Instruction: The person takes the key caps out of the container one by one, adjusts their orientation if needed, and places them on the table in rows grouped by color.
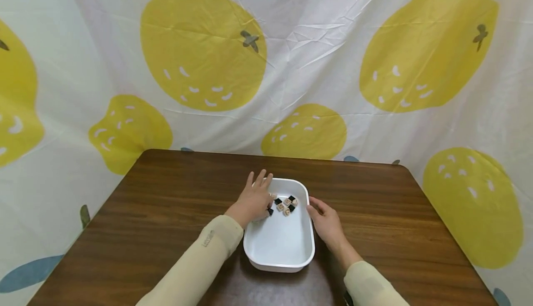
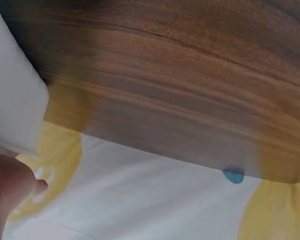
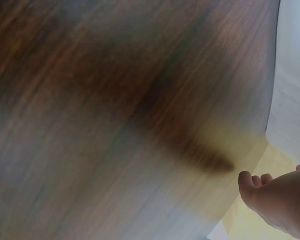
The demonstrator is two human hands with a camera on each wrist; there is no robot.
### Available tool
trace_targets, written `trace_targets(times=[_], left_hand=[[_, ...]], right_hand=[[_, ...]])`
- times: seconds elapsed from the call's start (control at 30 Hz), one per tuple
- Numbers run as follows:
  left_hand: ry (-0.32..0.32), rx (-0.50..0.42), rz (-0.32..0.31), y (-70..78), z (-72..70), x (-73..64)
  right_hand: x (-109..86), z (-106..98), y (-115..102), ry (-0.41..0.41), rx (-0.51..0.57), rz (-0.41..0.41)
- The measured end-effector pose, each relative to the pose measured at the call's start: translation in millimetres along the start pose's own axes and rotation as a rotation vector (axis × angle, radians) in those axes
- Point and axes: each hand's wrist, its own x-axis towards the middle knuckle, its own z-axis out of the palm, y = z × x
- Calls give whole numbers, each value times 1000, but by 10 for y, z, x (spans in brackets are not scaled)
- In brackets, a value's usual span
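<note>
A deep white rectangular tray (image 1: 279, 246) stands on the table. Several small pale wooden cubes with dark marks (image 1: 281, 207) and small black pieces (image 1: 291, 208) lie loose toward its far end. My left hand (image 1: 256, 202) reaches over the tray's left rim, three fingers spread upward. Its thumb and index finger point down near the pieces; their tips are hidden, so I cannot tell whether they pinch one. My right hand (image 1: 326, 222) rests with thumb and fingertips against the tray's right side. In the right wrist view, its fingers (image 3: 246, 186) bend slightly beside the white wall.
The tray sits on a dark brown wooden table (image 1: 187, 195) with rounded far corners. Behind and around the table hangs a white cloth (image 1: 300, 65) printed with yellow lemons.
</note>
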Motion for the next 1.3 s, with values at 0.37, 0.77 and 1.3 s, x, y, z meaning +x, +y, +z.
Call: trace_targets(times=[0.37, 0.77, 1.3], left_hand=[[144, -213, -4, -77, 41, -32], [327, -484, -101, -696, -112, -220], [143, -351, -226, -1558, 274, -864]], right_hand=[[-7, 20, 8, 8, -8, -5], [-18, 14, -17, 6, 3, 0], [-36, 6, -9, 24, -31, -16]])
